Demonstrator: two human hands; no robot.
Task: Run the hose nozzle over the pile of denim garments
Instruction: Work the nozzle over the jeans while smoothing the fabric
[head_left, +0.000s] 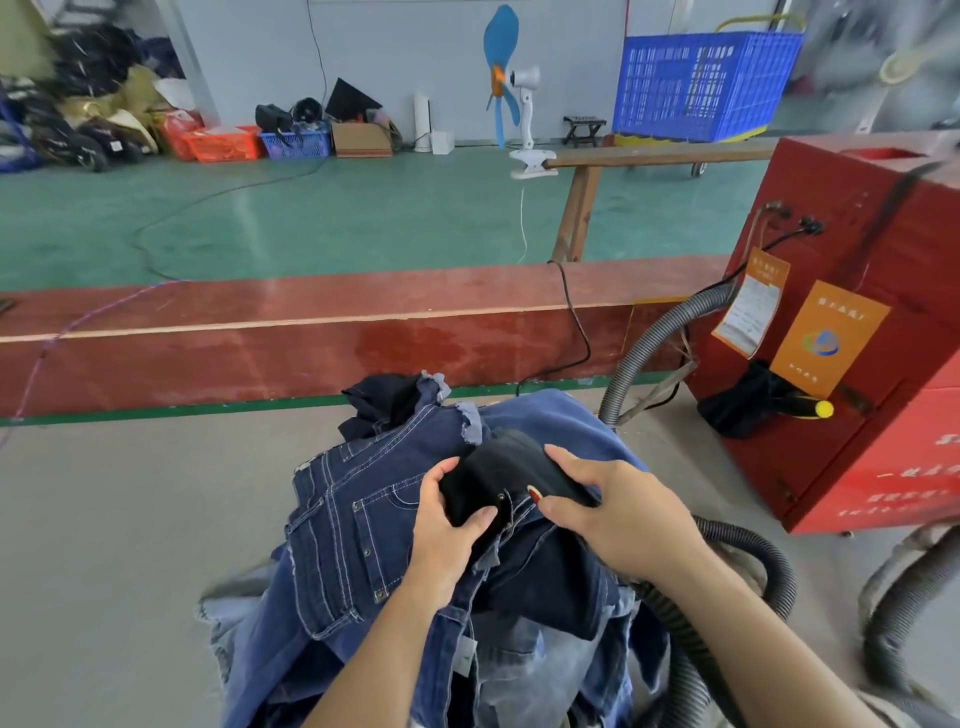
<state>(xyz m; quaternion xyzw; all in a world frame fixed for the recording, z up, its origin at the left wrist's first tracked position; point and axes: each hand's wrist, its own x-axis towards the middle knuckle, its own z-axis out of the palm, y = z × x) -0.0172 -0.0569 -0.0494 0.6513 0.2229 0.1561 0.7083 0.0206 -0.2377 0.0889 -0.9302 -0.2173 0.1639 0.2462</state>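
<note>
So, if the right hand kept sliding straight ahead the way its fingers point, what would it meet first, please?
The right hand grips the black nozzle, fingers aimed up-left. Most likely it would meet the frayed denim edge on the denim pile, though depth is unclear.

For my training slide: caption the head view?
Both hands hold the black nozzle on the denim pile.
</note>
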